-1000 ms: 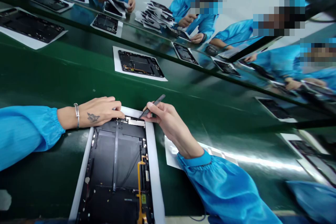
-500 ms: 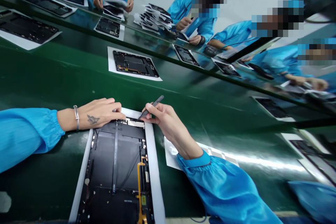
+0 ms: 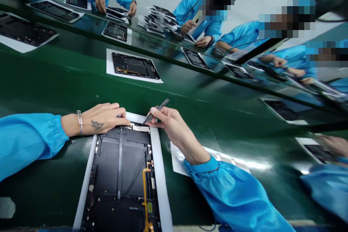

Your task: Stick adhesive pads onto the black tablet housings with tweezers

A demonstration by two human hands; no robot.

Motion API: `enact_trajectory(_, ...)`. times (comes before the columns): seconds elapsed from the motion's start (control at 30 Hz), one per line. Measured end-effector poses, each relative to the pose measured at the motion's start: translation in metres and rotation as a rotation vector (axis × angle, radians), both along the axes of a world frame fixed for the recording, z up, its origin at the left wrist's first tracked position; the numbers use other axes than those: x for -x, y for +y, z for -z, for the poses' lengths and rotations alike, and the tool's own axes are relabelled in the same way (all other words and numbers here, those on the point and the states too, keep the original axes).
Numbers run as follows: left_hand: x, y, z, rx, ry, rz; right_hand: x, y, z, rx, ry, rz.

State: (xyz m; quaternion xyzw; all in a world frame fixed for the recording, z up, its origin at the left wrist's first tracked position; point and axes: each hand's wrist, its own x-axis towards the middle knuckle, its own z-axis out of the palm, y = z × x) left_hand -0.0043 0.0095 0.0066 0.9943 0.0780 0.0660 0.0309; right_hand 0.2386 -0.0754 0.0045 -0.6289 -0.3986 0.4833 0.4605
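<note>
An opened tablet chassis with black internals and an orange flex cable lies on a white sheet in front of me on the green belt. My left hand rests flat on its top left corner, fingers stretched and pressing near the upper edge. My right hand pinches dark tweezers, whose tips touch a pale strip at the chassis's top edge.
More chassis on white sheets ride the green conveyor, one just beyond. People in blue coats work along the far side beside a stack of parts. A white sheet lies under my right forearm. Another blue sleeve is at right.
The chassis on the belt beyond have drifted left. My hands stay in place at the top edge. A blue sleeve has come in at the right.
</note>
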Motion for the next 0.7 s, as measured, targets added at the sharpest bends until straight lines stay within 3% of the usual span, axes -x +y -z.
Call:
enact_trajectory(0.4,-0.002,0.001,-0.003,-0.015,0.042,0.001,0.003,-0.002,0.004,-0.123,-0.147,-0.006)
enact_trajectory(0.7,-0.001,0.0,-0.002,-0.011,0.033,0.001,0.017,-0.016,0.004,-0.347,-0.291,0.017)
